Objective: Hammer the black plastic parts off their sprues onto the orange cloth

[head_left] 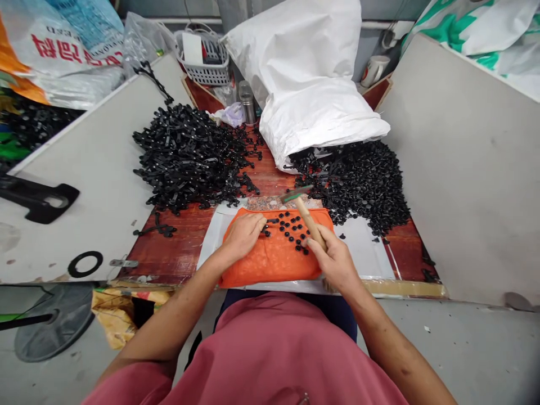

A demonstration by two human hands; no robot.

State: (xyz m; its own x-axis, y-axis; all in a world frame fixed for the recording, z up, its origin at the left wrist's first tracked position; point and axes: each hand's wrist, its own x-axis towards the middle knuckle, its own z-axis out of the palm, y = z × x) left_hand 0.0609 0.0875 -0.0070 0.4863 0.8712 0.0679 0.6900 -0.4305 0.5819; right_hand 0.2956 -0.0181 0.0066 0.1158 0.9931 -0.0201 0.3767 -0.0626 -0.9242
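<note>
Red-brown wood shows on the table [145,250], which is walled in by a left board [109,169] and a right board [464,169]. At its near edge an orange cloth [270,264] is laid over a white sheet [367,250], with a speckled slab [264,202] just behind it. A hammer [311,222] is gripped by its wooden handle in the right hand [337,259], and its head is held above the far edge of the cloth. Over a small black part [273,220] on the cloth, the fingers of the left hand [243,233] are bent; whether it is pinched or only touched cannot be made out.

Between the 2 hands, more than 10 round black pieces [287,234] are scattered on the cloth, apparently yet to be handled. Much seems to be left: a right heap [367,180] of small black pieces is piled beneath the mouth of a white sack [312,101]. A left heap [189,152] is made up of longer black pieces; whether these are finished cannot be judged.

Farther back, a basket [208,73], a metal flask [248,107] and a cup [375,70] are kept out of the way. Space beyond the slab is narrowed by the sack and both heaps.
</note>
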